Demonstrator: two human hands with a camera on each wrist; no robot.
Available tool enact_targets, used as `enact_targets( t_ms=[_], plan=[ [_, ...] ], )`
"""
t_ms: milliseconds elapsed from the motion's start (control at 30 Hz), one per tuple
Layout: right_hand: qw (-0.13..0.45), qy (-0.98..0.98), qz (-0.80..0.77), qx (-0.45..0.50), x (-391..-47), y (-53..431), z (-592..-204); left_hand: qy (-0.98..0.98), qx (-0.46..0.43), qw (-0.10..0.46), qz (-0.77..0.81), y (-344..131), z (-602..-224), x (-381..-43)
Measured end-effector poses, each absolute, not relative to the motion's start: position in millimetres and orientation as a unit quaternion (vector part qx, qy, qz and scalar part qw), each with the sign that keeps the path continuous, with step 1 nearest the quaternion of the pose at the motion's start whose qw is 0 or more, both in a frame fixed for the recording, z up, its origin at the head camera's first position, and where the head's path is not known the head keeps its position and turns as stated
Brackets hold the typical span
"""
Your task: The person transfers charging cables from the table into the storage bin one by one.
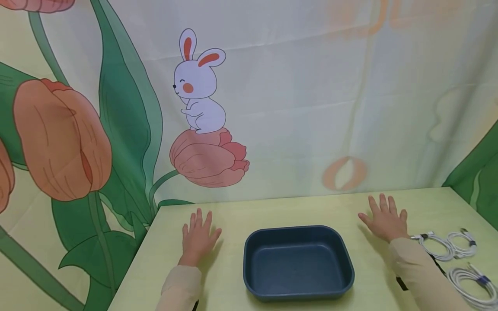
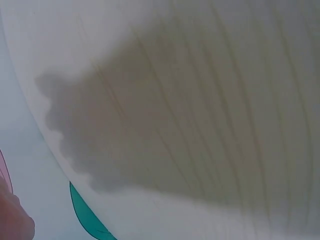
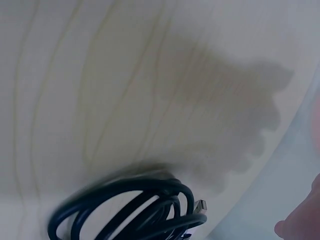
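Observation:
In the head view, a dark blue rectangular tray point(image 1: 299, 298) stands on the pale table between my two hands. My left hand point(image 1: 198, 239) is to its left, palm down with fingers spread, holding nothing. My right hand point(image 1: 385, 222) is beyond the tray's right side, also spread and holding nothing; white coiled cables point(image 1: 437, 248) lie nearest it. Both hands cast shadows on the table. A black coiled cable point(image 3: 120, 186) with a metal USB plug point(image 3: 200, 206) shows in the right wrist view. From above, my right forearm mostly hides it.
Another white coiled cable point(image 1: 459, 287) with a dark tie lies at the table's right. Behind the table point(image 1: 229, 216) hangs a printed cloth point(image 1: 288, 108) with a rabbit and tulips. The table's far edge runs just past my fingertips.

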State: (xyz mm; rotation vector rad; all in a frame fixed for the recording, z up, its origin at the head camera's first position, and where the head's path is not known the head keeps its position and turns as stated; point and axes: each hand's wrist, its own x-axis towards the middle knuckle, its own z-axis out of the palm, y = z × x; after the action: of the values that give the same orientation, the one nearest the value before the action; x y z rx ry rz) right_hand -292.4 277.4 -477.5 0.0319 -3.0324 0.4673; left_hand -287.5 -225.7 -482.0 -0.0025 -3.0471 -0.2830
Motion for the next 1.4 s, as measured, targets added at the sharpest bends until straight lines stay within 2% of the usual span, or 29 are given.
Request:
enact_targets(
  t_ms=[633, 1100, 1200, 1400],
  plan=[
    [0.036, -0.989, 0.145, 0.006, -289.9, 283.4, -476.8, -0.988, -0.06, 0.069, -0.121, -208.1, -486.8, -271.3],
    [0.034, -0.989, 0.143, 0.01, -288.0, 289.2, -477.7, -0.948, -0.112, 0.129, -0.268, -193.3, -477.3, -259.8],
    [0.032, -0.989, 0.146, 0.01, -287.6, 289.7, -477.8, -0.942, -0.12, 0.126, -0.288, -191.0, -475.8, -258.0],
    [0.02, -0.988, 0.152, 0.005, -286.6, 289.3, -479.9, -0.944, -0.092, 0.08, -0.307, -187.8, -476.3, -260.2]
  ],
)
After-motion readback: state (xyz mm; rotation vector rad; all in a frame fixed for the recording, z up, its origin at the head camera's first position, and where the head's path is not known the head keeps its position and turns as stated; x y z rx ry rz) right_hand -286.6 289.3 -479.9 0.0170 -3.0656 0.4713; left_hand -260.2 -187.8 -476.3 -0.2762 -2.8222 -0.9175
